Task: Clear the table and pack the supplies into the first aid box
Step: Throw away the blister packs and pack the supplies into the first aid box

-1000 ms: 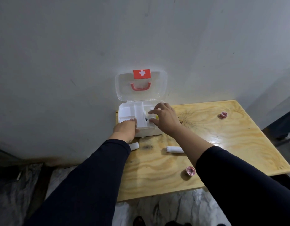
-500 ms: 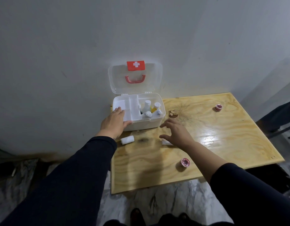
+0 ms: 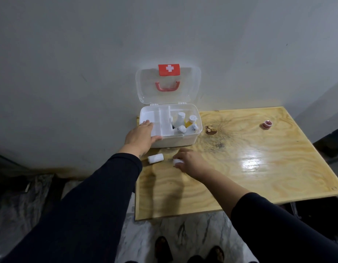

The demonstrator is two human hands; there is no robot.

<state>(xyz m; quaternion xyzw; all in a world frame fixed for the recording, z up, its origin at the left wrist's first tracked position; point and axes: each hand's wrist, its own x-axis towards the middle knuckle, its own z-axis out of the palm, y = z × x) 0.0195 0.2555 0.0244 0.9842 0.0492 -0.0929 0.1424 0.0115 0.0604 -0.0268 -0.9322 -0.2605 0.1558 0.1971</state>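
Two dark sleeves, bare hands, dark footwear on my feed.

I see both arms covered by long, plain, dark navy-to-black sleeves with no markings. Nearest the wooden table [image 3: 240, 168], each sleeve ends at the wrist, leaving the left hand [image 3: 140, 136] and the right hand [image 3: 191, 161] uncovered; I spot no gloves, rings or watch. Below the table's near edge, two dark rounded toe ends of footwear [image 3: 183, 251] show over the marbled floor [image 3: 145, 234].
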